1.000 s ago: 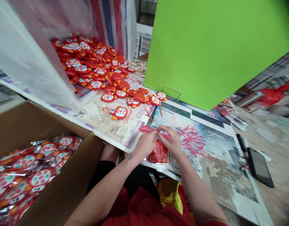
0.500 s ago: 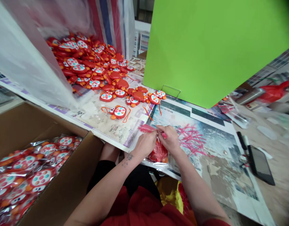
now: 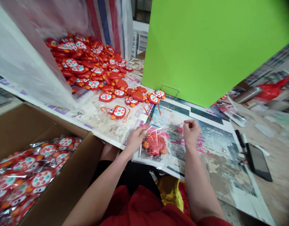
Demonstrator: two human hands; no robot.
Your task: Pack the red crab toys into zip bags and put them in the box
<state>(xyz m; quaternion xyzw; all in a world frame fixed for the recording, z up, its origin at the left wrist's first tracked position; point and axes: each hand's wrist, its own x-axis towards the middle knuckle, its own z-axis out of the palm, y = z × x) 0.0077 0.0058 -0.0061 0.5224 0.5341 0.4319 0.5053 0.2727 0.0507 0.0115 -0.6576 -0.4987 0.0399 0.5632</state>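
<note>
Just now, with the clear bag (image 3: 162, 133) as the centre of a dial and twelve pointing away from the worker, I see the left hand (image 3: 136, 139) at about ten o'clock. Its fingers are partly curled and the fingertips touch the bag's upper edge; whether they truly grip the film I cannot tell. The red toy (image 3: 156, 145) lies inside the bag, plain red side up, at the table's near edge. Some pink strands (image 3: 149, 129) show right beside those fingertips.

Out between two and three o'clock, well apart from the other, the right hand (image 3: 192, 131) is raised a little, its thumb and forefinger pinched together on a thin pink strip (image 3: 177, 125) that runs out toward the bag. The remaining fingers are folded in. Beneath and just beyond the wrist, at three o'clock, pink ties (image 3: 201, 145) are scattered over the printed sheet (image 3: 214, 168).

A single loose toy (image 3: 118, 112) sits at ten o'clock, and a big heap of red toys (image 3: 88, 64) spreads at eleven. The cardboard box (image 3: 71, 180) at eight o'clock holds bagged toys (image 3: 40, 178); a green board (image 3: 201, 50) stands at one.
</note>
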